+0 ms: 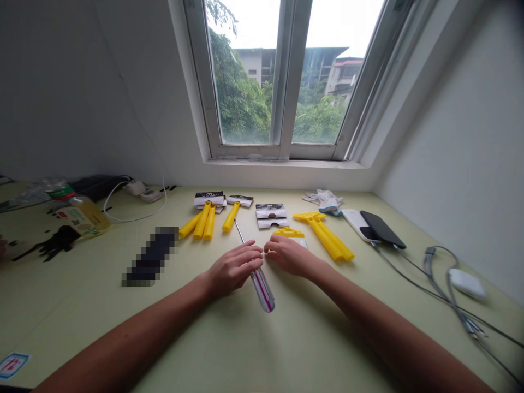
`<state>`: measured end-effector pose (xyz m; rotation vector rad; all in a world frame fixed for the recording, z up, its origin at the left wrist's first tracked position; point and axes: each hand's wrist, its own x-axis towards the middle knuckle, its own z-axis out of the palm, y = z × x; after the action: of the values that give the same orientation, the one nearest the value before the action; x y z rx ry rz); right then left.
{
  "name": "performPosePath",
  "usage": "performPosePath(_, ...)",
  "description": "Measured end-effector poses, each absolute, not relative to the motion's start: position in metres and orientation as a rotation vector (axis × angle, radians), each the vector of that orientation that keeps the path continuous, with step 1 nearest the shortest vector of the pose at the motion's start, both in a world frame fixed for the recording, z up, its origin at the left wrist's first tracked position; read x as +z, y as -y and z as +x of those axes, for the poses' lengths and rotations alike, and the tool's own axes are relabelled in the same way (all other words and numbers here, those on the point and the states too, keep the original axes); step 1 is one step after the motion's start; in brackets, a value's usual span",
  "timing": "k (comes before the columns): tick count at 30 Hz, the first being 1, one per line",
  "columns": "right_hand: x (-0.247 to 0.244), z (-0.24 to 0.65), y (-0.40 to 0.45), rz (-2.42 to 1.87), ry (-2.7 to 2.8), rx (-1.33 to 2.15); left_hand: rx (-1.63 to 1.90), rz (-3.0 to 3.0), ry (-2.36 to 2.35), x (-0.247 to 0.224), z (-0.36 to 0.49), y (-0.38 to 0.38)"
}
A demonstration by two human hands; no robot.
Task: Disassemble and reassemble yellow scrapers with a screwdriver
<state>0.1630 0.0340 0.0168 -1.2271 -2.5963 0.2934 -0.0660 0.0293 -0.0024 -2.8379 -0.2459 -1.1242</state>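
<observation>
A screwdriver (264, 293) with a clear and purple handle points away from me, its metal shaft reaching toward the yellow handles. My left hand (234, 268) is closed over the upper part of its handle. Close by, my right hand (290, 255) has its fingertips pinched together; whatever they hold, if anything, is too small or hidden to name. Just beyond the right hand lies a yellow blade-like head (289, 233), partly covered by that hand. Yellow handles (333, 243) rest to its right, joined at the far end to a yellow head (309, 216).
At the back are yellow handles with black-and-white cards (208, 199), a separate card package (271, 214) and a glove (323, 199). Right: a phone (382, 228), a white power bank (359, 224), cables and a white case (467, 283). Left: a pixelated dark object (151, 256) and a bottle (84, 215).
</observation>
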Motion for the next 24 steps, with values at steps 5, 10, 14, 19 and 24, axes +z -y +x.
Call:
performPosePath(5, 0.013, 0.160, -0.035, -1.191, 2.575, 0.288, -1.131, -2.831, 0.257, -0.003, -0.066, -0.030)
performPosePath(10, 0.010, 0.153, -0.046, -1.122, 2.639, 0.291, -1.136, -2.835, 0.271, -0.004, -0.067, -0.030)
performPosePath(14, 0.011, 0.149, -0.053, -1.109, 2.664, 0.278, -1.134, -2.832, 0.282, -0.004, -0.067, -0.030)
performPosePath(19, 0.017, 0.150, -0.056, -1.137, 2.670, 0.265, -1.125, -2.851, 0.273, -0.003, -0.068, -0.029)
performPosePath(24, 0.027, 0.163, -0.053, -1.187, 2.642, 0.270, -1.142, -2.853, 0.277, -0.003, -0.067, -0.029)
